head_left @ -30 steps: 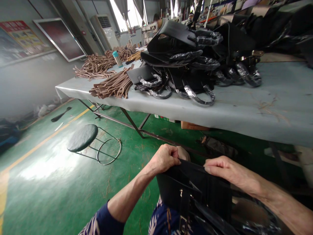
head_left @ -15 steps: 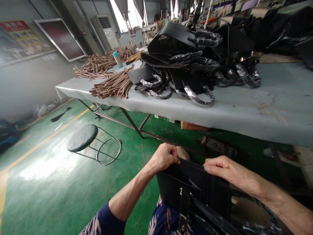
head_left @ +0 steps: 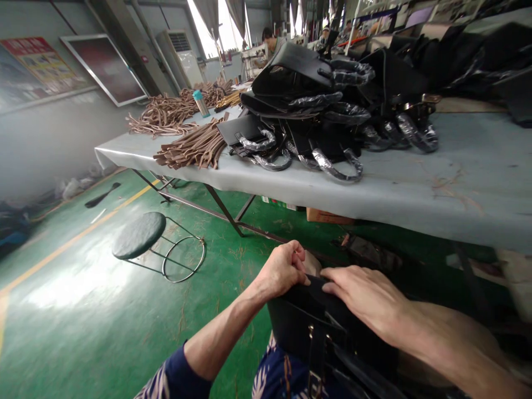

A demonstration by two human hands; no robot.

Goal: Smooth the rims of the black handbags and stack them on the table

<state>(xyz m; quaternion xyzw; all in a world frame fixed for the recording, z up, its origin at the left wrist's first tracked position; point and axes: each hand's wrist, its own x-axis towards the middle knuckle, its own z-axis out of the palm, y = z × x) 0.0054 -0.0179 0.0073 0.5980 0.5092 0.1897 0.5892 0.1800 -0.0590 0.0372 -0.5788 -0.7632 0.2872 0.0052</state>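
A black handbag (head_left: 291,324) rests on my lap, with a buckled strap hanging down its front. My left hand (head_left: 286,267) pinches the bag's top edge at its left corner, thumb on the near side. Close beside it, my right hand (head_left: 361,291) lies over the same top edge, its thumb and forefinger reaching toward the left hand. Its fingers look partly extended, and the far side of their contact is hidden. The bag's right part is covered by my right forearm.
Across the table (head_left: 415,183) ahead lie a pile of black handbags (head_left: 291,77) with plastic-wrapped handles, bundles of brown strips (head_left: 195,145) and a bottle (head_left: 200,103). A round stool (head_left: 139,235) stands on the green floor at left. A cardboard box (head_left: 328,215) sits under the table.
My right hand has moved left along the bag's top edge, closer to my left hand. The left hand keeps its pinch and has barely shifted.
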